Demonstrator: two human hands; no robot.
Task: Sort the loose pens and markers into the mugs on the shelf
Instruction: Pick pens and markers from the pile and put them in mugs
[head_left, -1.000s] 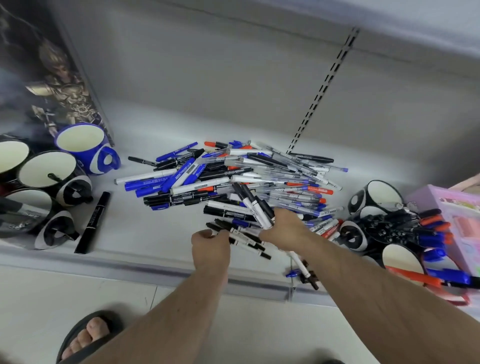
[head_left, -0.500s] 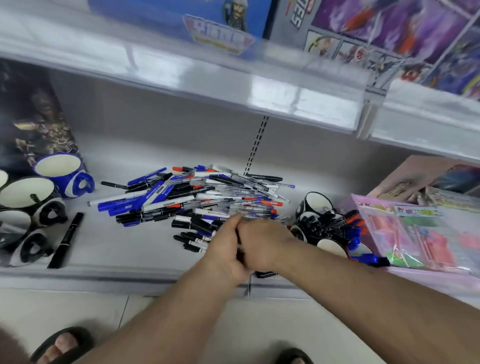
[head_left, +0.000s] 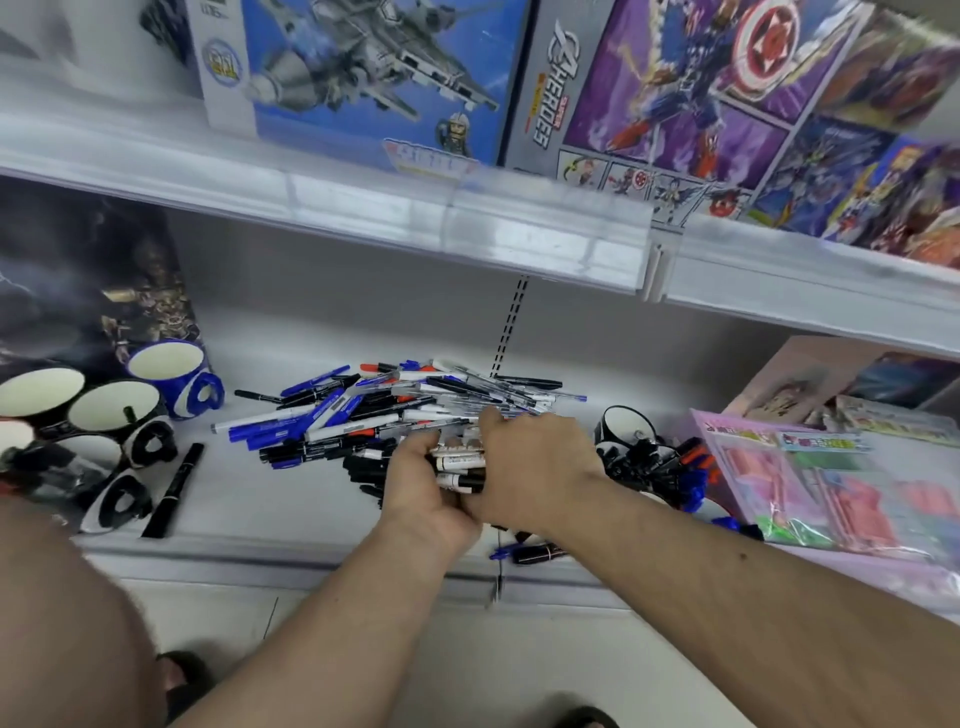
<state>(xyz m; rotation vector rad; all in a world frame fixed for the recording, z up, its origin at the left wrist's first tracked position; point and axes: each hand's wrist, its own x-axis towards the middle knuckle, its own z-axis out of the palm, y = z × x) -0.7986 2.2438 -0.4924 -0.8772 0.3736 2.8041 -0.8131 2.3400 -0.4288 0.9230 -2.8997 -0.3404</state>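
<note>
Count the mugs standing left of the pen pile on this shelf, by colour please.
Blue ceramic mug: 1
Black-and-white ceramic mugs: 3
Total: 4

Boxed toy sets (head_left: 675, 88) on the upper shelf; pink stationery packs (head_left: 826, 488) at right.

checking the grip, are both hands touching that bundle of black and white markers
Touching. The head view shows the left hand and right hand closed around the bundle of markers, fingers wrapped over it from both sides.
</note>
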